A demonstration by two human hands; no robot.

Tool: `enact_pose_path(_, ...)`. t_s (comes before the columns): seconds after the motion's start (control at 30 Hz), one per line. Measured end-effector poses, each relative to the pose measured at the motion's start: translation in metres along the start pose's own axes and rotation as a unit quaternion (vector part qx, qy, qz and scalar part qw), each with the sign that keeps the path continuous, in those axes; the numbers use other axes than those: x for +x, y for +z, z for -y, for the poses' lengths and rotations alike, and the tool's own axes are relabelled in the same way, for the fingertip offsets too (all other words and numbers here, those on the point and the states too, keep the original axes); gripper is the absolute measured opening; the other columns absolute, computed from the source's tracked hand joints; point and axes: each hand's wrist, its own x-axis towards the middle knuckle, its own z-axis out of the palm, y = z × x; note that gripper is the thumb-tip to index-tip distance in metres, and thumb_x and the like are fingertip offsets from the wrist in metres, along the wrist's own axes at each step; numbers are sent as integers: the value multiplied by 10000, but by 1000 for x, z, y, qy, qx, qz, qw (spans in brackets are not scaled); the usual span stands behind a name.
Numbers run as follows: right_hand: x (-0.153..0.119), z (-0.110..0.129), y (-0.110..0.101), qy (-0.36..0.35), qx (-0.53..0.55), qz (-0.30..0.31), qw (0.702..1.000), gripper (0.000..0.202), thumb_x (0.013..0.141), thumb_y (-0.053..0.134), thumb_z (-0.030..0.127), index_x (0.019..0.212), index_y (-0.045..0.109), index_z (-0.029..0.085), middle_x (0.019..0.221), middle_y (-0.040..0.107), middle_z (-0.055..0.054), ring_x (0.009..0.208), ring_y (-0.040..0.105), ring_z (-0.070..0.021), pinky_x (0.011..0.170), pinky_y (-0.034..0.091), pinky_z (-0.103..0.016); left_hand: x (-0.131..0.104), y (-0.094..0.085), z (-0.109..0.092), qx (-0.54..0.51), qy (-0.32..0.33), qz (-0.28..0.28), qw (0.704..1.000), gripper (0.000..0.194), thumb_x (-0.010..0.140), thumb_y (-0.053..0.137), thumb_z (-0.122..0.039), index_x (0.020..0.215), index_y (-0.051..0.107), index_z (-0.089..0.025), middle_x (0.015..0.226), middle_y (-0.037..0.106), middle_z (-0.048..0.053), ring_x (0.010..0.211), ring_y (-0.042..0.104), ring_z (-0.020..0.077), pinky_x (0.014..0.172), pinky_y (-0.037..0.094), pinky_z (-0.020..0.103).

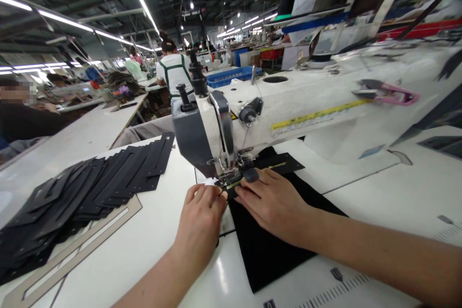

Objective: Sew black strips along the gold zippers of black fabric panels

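A black fabric piece (274, 260) lies beneath the presser foot of a white sewing machine (317, 101). A zipper with gold-coloured teeth (277, 165) runs along a dark strip on it and passes under the needle area. My left hand (202, 216) is closed, its fingertips gripping the left edge of the fabric just in front of the foot. Beside the foot, my right hand (276, 202) has its bent fingers pressed together on the fabric and zipper. Its fingertips are partly hidden by a dark knob on the machine.
Left of the machine, many black slotted panels (108, 187) lie fanned out beside a beige slotted template (108, 231). Pink-handled thread snips (388, 92) rest on the machine arm. A blue crate (234, 76) stands behind. Other people work at tables further back.
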Motion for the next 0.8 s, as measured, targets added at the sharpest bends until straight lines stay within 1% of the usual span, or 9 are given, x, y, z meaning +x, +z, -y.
enact_pose_path(0.03, 1, -2, 3, 3, 16, 5, 1000, 163, 846, 485, 148, 933, 619, 114, 910, 634, -96, 885, 550, -237, 795, 411, -380, 0, 0, -1, 10, -1, -5, 1000, 190, 831, 452, -90, 953, 587, -149, 923, 598, 80, 858, 548, 223, 820, 398, 411)
enact_pose_path(0.1, 2, -4, 9, 18, 68, 25, 997, 214, 840, 480, 142, 1010, 597, 86, 1026, 619, -115, 994, 523, -235, 904, 390, -378, -1, 0, -2, 29, 0, -14, 999, 181, 845, 449, -113, 955, 587, -156, 946, 606, 84, 883, 555, 233, 827, 394, 420)
enact_pose_path(0.17, 2, -4, 13, 32, 107, 42, 993, 251, 828, 486, 138, 1045, 584, 59, 1071, 609, -125, 1033, 515, -228, 935, 389, -353, -2, 0, -2, 41, 4, -19, 999, 193, 861, 427, -125, 965, 584, -164, 971, 613, 85, 912, 561, 232, 843, 386, 421)
enact_pose_path(0.3, 2, -1, 13, 31, 97, 67, 993, 270, 821, 496, 139, 1041, 592, 15, 1072, 608, -159, 1039, 518, -256, 933, 402, -363, -2, 0, -1, 43, 20, -12, 999, 228, 868, 385, -112, 957, 587, -169, 943, 629, 70, 898, 580, 217, 854, 378, 410)
enact_pose_path(0.43, 4, -2, 11, 39, 95, 104, 989, 281, 846, 479, 174, 1057, 586, 23, 1104, 586, -166, 1042, 513, -255, 931, 401, -362, 0, 1, -2, 65, 31, -21, 997, 236, 859, 378, -109, 915, 605, -143, 907, 633, 83, 856, 581, 237, 829, 390, 430)
enact_pose_path(0.53, 4, -3, 11, 44, 104, 117, 987, 288, 852, 473, 185, 1072, 574, 27, 1134, 565, -168, 1047, 506, -253, 938, 391, -361, 3, 1, -4, 81, 32, -20, 996, 249, 864, 368, -113, 901, 613, -139, 884, 629, 87, 829, 577, 239, 805, 408, 429)
enact_pose_path(0.7, 4, -6, 12, 37, 110, 106, 988, 252, 839, 483, 168, 1032, 586, 42, 1087, 585, -164, 1007, 527, -254, 903, 415, -371, 6, -1, -5, 81, 29, 4, 996, 221, 869, 396, -128, 877, 616, -144, 861, 615, 85, 821, 573, 225, 805, 419, 417)
enact_pose_path(0.8, 6, -6, 13, 34, 113, 95, 988, 224, 822, 503, 157, 996, 589, 45, 1045, 598, -164, 971, 543, -250, 869, 437, -367, 7, 0, -2, 73, 26, -4, 997, 178, 854, 437, -129, 844, 614, -147, 876, 613, 86, 823, 570, 223, 802, 418, 414)
